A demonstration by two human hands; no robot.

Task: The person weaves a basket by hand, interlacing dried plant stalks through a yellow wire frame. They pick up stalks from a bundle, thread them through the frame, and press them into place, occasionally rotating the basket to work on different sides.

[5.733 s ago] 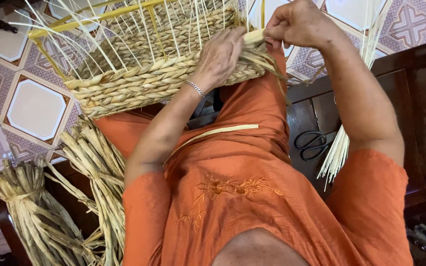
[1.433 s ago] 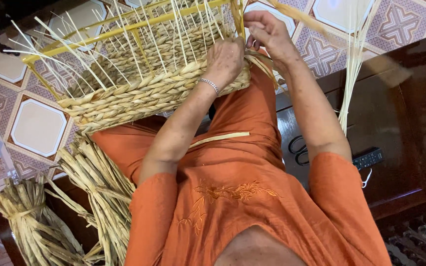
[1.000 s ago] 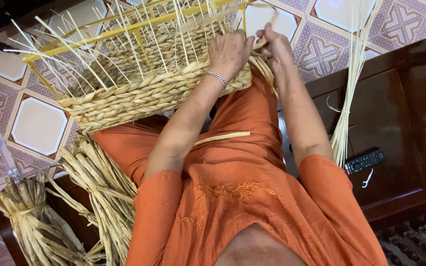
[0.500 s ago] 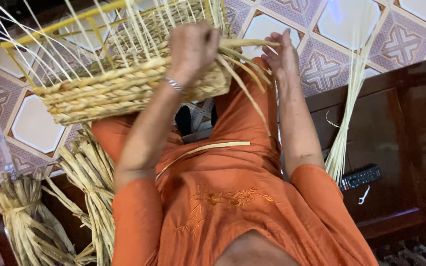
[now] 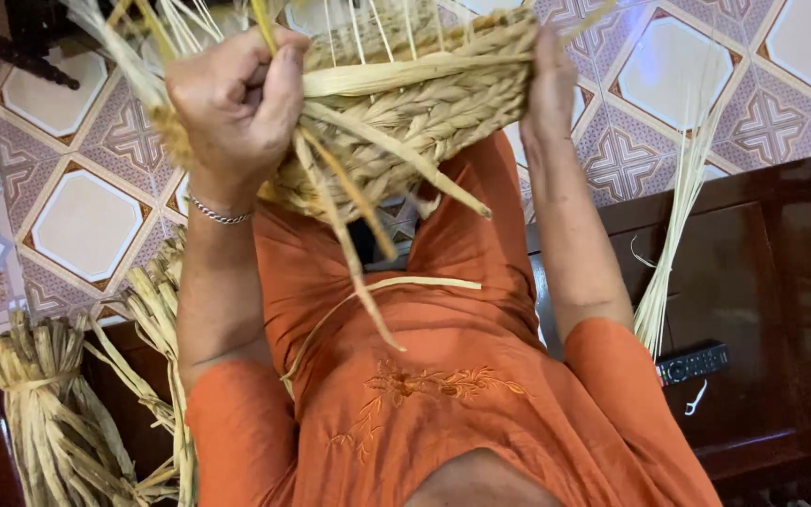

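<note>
Head view. The half-woven basket of braided pale straw (image 5: 424, 113) was held up over the lap, level with the top of the frame, its loose upright strands fanning past the upper edge. The left hand (image 5: 237, 103), a thin silver bracelet (image 5: 220, 214) at its wrist, was clenched in a fist round a bunch of straw strands at the basket's left side. The right hand (image 5: 548, 84) lay flat against the basket's right end, fingers pointing up along the braid; whether they curled over the rim could not be told. Several flat loose strands (image 5: 368, 225) hung from the basket's underside toward the orange embroidered garment (image 5: 424, 404), one lying across the lap.

Surroundings: a tied sheaf of dried yellow-green rushes (image 5: 49, 413) stood at lower left, with a second looser bundle (image 5: 157, 319) just beside the left arm. A thin bundle of pale straw (image 5: 673, 235) leaned over the dark brown wooden furniture (image 5: 772, 282) at right, near a black oblong remote control (image 5: 694, 362) lying on it. The floor of patterned tiles (image 5: 86, 225) showed pink, white and brown geometric motifs.
</note>
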